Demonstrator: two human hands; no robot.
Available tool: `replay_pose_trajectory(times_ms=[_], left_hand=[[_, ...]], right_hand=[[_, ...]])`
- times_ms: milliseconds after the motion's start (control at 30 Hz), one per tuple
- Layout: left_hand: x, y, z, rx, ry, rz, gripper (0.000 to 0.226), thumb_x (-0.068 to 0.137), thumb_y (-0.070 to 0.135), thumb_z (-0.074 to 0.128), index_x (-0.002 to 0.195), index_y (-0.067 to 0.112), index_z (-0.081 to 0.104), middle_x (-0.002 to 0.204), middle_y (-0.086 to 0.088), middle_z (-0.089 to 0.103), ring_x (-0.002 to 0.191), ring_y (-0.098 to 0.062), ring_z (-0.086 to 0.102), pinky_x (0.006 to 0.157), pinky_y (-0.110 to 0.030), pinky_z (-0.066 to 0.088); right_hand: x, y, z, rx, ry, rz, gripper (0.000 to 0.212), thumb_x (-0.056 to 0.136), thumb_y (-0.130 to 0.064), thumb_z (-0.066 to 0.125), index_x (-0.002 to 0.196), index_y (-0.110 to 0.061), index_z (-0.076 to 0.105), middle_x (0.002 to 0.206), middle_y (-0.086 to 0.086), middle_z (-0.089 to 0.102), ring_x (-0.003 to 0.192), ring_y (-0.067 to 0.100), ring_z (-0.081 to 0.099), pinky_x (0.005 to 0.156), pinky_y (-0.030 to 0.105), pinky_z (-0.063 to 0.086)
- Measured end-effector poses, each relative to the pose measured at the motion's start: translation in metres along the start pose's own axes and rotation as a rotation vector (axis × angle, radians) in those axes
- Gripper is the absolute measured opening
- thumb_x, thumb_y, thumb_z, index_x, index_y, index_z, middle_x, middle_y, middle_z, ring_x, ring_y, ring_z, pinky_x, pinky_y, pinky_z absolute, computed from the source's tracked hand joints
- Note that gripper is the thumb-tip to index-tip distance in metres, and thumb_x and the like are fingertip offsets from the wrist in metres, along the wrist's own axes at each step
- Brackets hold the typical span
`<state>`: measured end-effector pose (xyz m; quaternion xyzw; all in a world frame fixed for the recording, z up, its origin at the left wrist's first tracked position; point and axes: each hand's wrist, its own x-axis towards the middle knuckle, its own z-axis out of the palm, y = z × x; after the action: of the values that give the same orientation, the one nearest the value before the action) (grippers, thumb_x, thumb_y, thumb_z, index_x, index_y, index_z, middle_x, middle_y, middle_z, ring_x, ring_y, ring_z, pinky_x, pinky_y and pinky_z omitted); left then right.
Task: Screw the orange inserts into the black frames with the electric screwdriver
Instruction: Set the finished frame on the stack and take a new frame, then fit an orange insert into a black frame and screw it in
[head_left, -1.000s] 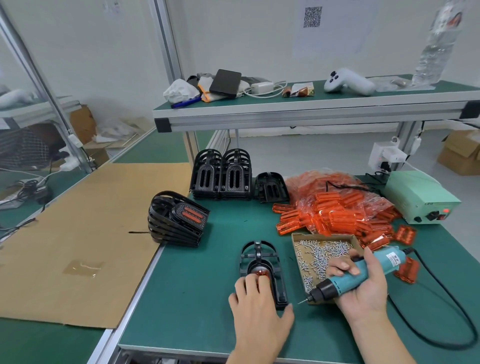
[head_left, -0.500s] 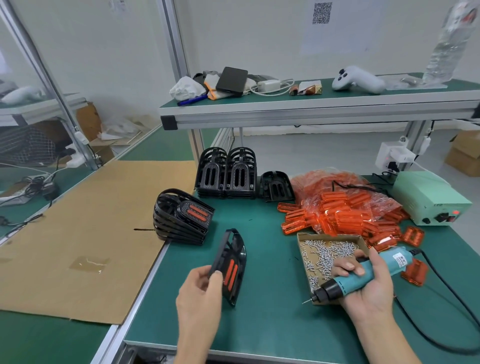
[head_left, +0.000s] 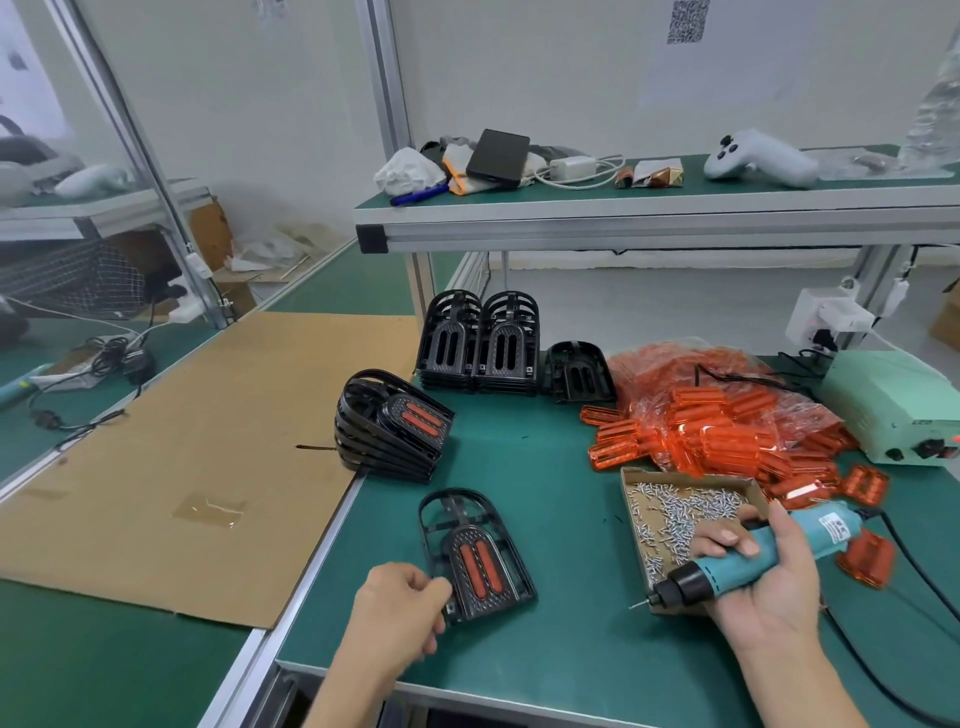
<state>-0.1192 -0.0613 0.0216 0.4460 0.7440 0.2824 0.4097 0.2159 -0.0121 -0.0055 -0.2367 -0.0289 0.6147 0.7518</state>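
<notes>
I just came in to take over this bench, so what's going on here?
A person is fitting orange inserts into black frames. The left hand grips the near corner of a flat black plastic frame with an orange insert in it lying on the green bench top. The right hand holds a teal electric screwdriver over a cardboard tray of small silver screws.

A black frame (head_left: 475, 556) with two orange strips showing through its slotted panel lay flat on the green mat near the front edge, its arched end pointing far. Farther left leaned a fanned stack of finished frames (head_left: 392, 434), behind it upright rows of bare frames (head_left: 478, 340), and to the right a heap of loose orange inserts (head_left: 717, 421). The teal electric screwdriver (head_left: 748, 558) pointed its bit left, over a cardboard tray's near corner.
</notes>
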Motion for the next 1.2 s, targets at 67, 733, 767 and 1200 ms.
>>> replay_pose_trajectory(times_ms=[67, 733, 767, 1200], left_hand=[[-0.007, -0.009, 0.000, -0.063, -0.004, -0.025, 0.014, 0.089, 0.012, 0.058, 0.080, 0.002, 0.058, 0.060, -0.013, 0.071, 0.043, -0.021, 0.058, 0.042, -0.025, 0.043], [0.100, -0.015, -0.039, -0.379, 0.403, -0.138, 0.033, 0.087, 0.004, 0.059, 0.116, -0.011, 0.055, 0.066, -0.025, 0.070, 0.044, -0.028, 0.063, 0.046, -0.031, 0.053], [0.102, -0.017, -0.037, -0.381, 0.401, -0.142, 0.035, 0.087, 0.003, 0.059, 0.119, -0.010, 0.054, 0.070, -0.027, 0.069, 0.044, -0.028, 0.062, 0.046, -0.031, 0.052], [0.113, -0.016, -0.036, -0.287, 0.417, -0.150, 0.047, 0.089, 0.000, 0.058, 0.128, -0.020, 0.044, 0.064, -0.025, 0.069, 0.047, -0.032, 0.067, 0.045, -0.032, 0.053]], right_hand=[[0.001, 0.001, 0.000, -0.001, -0.001, -0.002, 0.031, 0.101, -0.043, 0.060, 0.078, -0.021, 0.063, 0.058, -0.012, 0.038, 0.061, 0.004, 0.046, 0.055, 0.017, 0.043], [0.000, 0.016, 0.014, -0.062, -0.009, -0.053, 0.030, 0.099, -0.045, 0.061, 0.077, -0.025, 0.057, 0.058, -0.015, 0.034, 0.064, 0.001, 0.044, 0.059, 0.014, 0.039], [0.000, 0.015, 0.013, -0.062, -0.007, -0.052, 0.030, 0.099, -0.045, 0.062, 0.078, -0.025, 0.057, 0.058, -0.015, 0.034, 0.064, 0.001, 0.044, 0.059, 0.014, 0.039], [-0.002, 0.010, 0.010, -0.043, -0.004, -0.043, 0.030, 0.100, -0.045, 0.061, 0.079, -0.025, 0.060, 0.058, -0.014, 0.035, 0.062, 0.002, 0.045, 0.057, 0.015, 0.041]])
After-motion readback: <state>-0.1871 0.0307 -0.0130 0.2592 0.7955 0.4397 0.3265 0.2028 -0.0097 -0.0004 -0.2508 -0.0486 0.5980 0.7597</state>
